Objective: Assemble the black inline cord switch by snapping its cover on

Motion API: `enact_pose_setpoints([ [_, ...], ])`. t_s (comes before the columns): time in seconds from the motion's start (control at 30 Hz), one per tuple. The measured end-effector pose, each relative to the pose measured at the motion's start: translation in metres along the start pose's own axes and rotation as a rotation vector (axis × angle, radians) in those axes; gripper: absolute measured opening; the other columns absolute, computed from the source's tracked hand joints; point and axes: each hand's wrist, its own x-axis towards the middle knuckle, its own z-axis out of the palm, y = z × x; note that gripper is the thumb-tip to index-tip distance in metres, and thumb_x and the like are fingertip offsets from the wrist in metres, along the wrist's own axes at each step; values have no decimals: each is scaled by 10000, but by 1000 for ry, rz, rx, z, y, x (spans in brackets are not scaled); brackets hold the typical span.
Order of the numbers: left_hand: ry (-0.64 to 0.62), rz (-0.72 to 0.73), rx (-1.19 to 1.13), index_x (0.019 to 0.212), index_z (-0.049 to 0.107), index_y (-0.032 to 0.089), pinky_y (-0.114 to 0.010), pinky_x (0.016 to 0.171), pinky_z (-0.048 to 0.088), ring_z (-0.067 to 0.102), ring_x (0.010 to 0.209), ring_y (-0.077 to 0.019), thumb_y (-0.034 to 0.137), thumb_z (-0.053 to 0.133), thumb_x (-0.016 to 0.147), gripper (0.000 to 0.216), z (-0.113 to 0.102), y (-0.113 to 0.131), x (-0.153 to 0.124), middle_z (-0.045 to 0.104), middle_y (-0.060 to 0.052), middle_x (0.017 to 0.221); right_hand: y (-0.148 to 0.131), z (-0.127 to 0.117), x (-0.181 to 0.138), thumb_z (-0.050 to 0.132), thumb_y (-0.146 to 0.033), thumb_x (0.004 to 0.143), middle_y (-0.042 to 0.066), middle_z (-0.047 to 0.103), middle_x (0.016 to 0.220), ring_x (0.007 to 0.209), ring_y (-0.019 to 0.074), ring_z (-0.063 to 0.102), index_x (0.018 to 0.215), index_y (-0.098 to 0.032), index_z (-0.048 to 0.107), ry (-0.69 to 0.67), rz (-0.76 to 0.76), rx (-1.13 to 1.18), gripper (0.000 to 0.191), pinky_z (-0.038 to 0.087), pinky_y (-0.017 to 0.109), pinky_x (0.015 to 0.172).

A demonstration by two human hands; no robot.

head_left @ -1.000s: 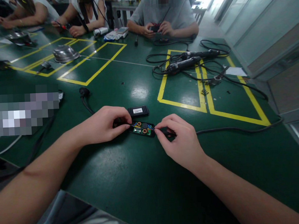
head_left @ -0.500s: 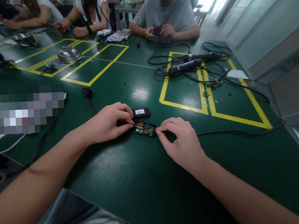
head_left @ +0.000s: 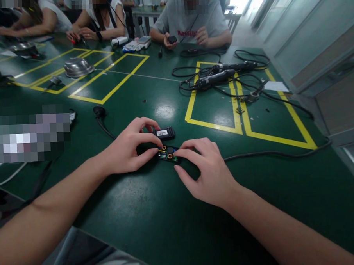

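The left hand (head_left: 130,148) is at one end of an open circuit-board case (head_left: 163,156) on the counter (head_left: 134,224), grip unclear; the right hand (head_left: 209,170), parted, touches the other. Just beyond, a black cover (head_left: 171,133) bears a white label (head_left: 162,132), illegibly small; red lettering (head_left: 187,33) crosses a grey shirt (head_left: 178,17).

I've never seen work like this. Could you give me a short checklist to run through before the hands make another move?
1. Board exposed: ok, its parts show from above.
2. Cover nearby: ok, it lies just beyond the board, label up.
3. Left hand gripping firmly: cannot tell; its fingertips hide the board's left end.
4. Right hand closed in a pinch: not ok; thumb and index finger stand apart.
5. Plug out of any socket: ok, it rests on the table.
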Motion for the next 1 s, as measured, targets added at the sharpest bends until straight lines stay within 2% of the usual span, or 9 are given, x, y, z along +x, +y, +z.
enact_pose_setpoints([
  [0.17, -28, 66, 22, 1111, 843, 241, -485, 1123, 535, 629, 1221, -283, 310, 650, 1059, 212, 3, 4, 1, 664, -112, 1372, 1, -3, 0, 674, -298, 1000, 157, 734, 1268, 1175, 345, 671, 1228, -208, 800, -31, -53, 0, 275, 534, 538, 965],
  [0.4, -57, 73, 14, 1150, 826, 224, -463, 1147, 543, 632, 1242, -279, 298, 649, 1059, 212, 5, 3, 0, 655, -115, 1399, 0, -4, -1, 686, -341, 1008, 190, 702, 1346, 1240, 369, 645, 1291, -183, 789, -91, -74, -13, 339, 546, 561, 996],
  [0.77, -12, 108, 21, 1156, 766, 211, -451, 1101, 558, 655, 1214, -274, 293, 644, 1045, 185, 7, 0, 1, 678, -109, 1339, -3, -5, 1, 742, -360, 957, 216, 663, 1457, 1326, 406, 616, 1339, -201, 728, -168, -49, -40, 413, 533, 616, 1058],
  [0.9, 54, 110, 13, 1242, 699, 199, -445, 1085, 552, 664, 1187, -269, 286, 641, 1042, 226, 7, 3, 1, 694, -111, 1304, -2, -5, 1, 725, -348, 953, 213, 670, 1446, 1318, 400, 625, 1367, -198, 669, -147, -51, -12, 444, 535, 615, 1060],
  [1.0, 55, 128, 26, 1234, 706, 203, -446, 1075, 555, 664, 1180, -271, 272, 635, 1041, 217, 8, 6, 0, 700, -110, 1290, -1, -4, 1, 702, -347, 957, 209, 690, 1401, 1286, 384, 642, 1365, -180, 624, -100, -43, 10, 448, 542, 592, 1042],
])
